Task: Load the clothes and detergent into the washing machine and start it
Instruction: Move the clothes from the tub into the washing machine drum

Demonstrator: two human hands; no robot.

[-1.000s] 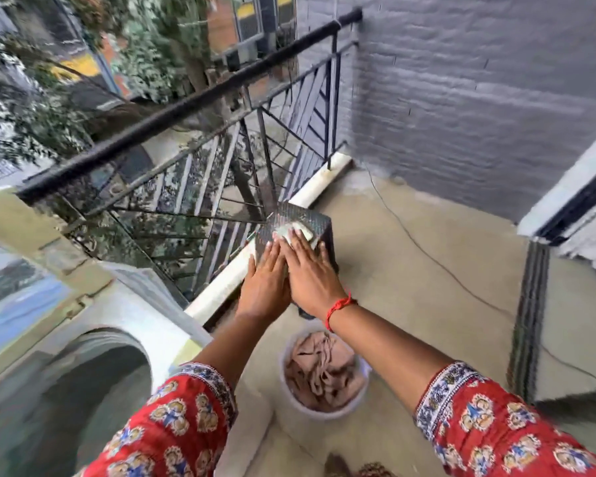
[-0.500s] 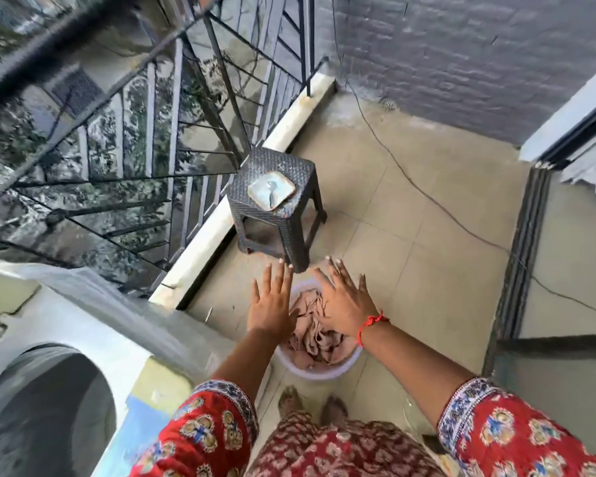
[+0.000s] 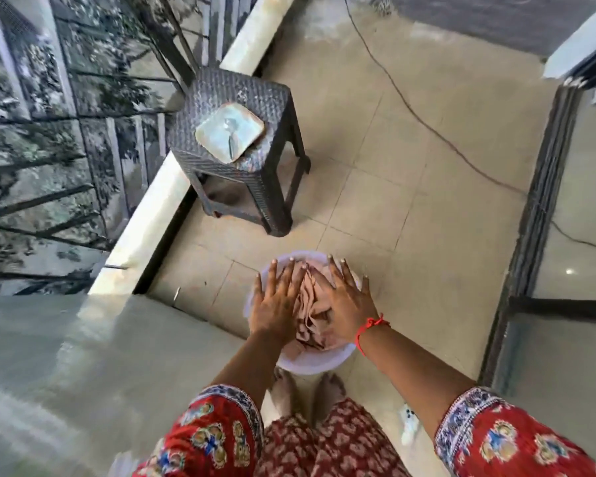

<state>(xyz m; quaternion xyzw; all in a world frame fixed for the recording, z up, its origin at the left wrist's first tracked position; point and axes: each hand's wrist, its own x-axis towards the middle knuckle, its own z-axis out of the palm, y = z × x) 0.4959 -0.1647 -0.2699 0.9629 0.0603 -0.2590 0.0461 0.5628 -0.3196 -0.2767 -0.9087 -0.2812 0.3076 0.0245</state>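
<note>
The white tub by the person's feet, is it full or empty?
Full. Pinkish clothes fill the white tub nearly to its rim, bunched up, and both hands, left and right, lie on them.

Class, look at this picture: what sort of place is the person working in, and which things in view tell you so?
Most likely a home balcony: a metal railing with trees beyond it, a tiled floor, and a sliding door track leading indoors.

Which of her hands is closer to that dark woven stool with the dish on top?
Left. The left hand lies over the tub's stool-side half, directly below the stool; the right hand lies over the tub's far half, further away.
</note>
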